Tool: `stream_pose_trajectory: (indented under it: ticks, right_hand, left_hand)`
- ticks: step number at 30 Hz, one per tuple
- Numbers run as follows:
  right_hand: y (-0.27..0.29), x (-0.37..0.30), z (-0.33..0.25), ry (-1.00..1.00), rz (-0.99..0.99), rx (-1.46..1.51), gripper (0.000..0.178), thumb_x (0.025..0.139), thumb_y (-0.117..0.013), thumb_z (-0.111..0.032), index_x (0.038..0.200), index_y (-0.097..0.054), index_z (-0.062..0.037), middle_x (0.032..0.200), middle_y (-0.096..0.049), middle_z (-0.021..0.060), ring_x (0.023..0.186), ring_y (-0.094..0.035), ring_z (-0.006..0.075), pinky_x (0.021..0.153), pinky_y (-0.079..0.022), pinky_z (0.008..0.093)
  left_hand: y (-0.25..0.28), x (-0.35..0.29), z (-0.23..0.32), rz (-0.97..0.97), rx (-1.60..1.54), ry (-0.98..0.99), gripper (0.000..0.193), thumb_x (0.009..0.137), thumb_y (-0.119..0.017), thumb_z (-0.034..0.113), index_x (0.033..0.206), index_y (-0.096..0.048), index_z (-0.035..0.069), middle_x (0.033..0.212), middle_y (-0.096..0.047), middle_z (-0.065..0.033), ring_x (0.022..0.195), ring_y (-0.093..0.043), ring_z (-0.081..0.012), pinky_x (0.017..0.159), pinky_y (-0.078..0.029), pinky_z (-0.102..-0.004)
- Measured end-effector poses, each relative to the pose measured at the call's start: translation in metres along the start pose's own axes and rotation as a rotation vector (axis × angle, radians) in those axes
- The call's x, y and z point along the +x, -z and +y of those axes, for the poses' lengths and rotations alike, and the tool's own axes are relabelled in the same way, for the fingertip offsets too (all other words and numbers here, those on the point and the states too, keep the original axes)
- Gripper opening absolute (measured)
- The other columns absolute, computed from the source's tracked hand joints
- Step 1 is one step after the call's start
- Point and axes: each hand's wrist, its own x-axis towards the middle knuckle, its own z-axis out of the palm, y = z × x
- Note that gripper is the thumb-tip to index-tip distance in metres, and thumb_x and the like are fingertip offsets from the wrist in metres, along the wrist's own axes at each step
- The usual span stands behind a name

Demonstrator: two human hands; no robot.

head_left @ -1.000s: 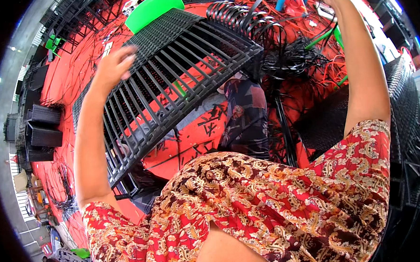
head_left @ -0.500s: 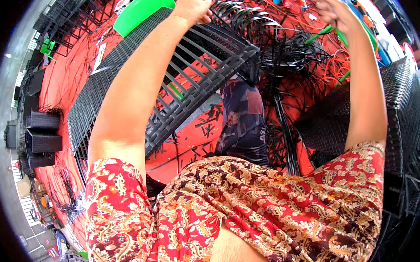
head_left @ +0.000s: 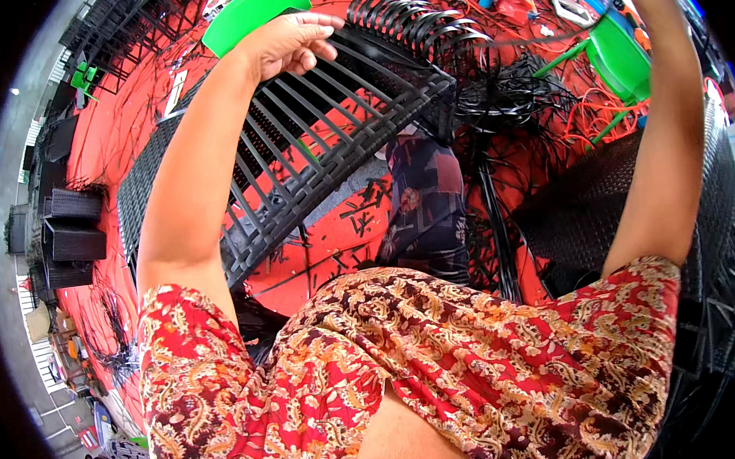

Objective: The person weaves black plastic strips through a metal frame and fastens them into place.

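My left hand (head_left: 291,47), fingers loosely apart and the index stretched out, hovers over the far part of a black woven wicker furniture frame (head_left: 300,204) with parallel bare slats. Nothing shows in its grasp. My right forearm (head_left: 661,131) reaches up past the top edge, so that hand is cut off from sight. Black plastic strips (head_left: 419,19) curve in loops from the frame's far end. One thin strip runs rightward from them toward the right arm's side. The frame slants in front of me, beside my patterned trouser leg (head_left: 427,201).
A green chair (head_left: 620,58) stands at the far right, near tangled orange hose. Another green seat (head_left: 252,15) is behind the frame. Loose black strips (head_left: 502,94) pile on the red floor (head_left: 304,283). Dark woven furniture (head_left: 578,202) stands on my right; more (head_left: 76,228) sits far left.
My left hand has moved left and nearer, its fingers opening from a closed shape. My right hand has swung up and right out of the picture, uncovering the green chair.
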Motion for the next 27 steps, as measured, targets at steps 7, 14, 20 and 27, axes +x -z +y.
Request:
stream_pose_trajectory:
  ticks: [7,14,20,27]
  right_hand:
    - [-0.108,-0.095,-0.049,0.679,-1.000,-0.706,0.024,0.085,-0.044,-0.012,0.106,-0.051,-0.0036,0.086,-0.063,0.0171,0.078,-0.063,0.0331,0.066,-0.050,0.0419]
    - [-0.047,-0.113,0.065,0.504,-0.618,-0.664,0.018,0.088,-0.040,-0.017,0.104,-0.047,-0.0111,0.084,-0.059,0.0174,0.083,-0.059,0.0374,0.069,-0.046,0.0470]
    - [0.015,-0.153,0.134,0.110,-0.789,-0.666,0.047,0.074,-0.044,0.004,0.118,-0.047,-0.0132,0.116,-0.052,0.0154,0.113,-0.046,0.0352,0.098,-0.034,0.0397]
    - [-0.026,-0.202,-0.009,0.091,-0.851,0.242,0.035,0.087,-0.054,-0.019,0.116,-0.053,0.0005,0.123,-0.052,0.0133,0.112,-0.052,0.0221,0.095,-0.039,0.0340]
  left_hand:
    - [-0.063,-0.107,0.035,-0.102,-0.767,-0.769,0.048,0.086,-0.057,0.021,0.127,-0.041,0.004,0.085,-0.049,-0.0036,0.065,-0.044,-0.0088,0.059,-0.037,-0.0251]
    - [-0.030,-0.167,-0.031,0.297,-0.995,-0.828,0.031,0.087,-0.055,0.017,0.109,-0.053,-0.005,0.063,-0.045,0.0015,0.050,-0.040,-0.0071,0.051,-0.033,-0.0231]
    - [-0.088,-0.145,-0.047,0.344,-1.018,-0.680,0.028,0.094,-0.042,0.018,0.107,-0.051,-0.004,0.065,-0.048,-0.0015,0.052,-0.044,-0.0099,0.051,-0.039,-0.0243]
    - [-0.212,-0.093,-0.081,0.005,-0.602,-0.391,0.025,0.097,-0.036,0.022,0.103,-0.049,0.000,0.067,-0.054,-0.0036,0.055,-0.054,-0.0117,0.054,-0.046,-0.0243]
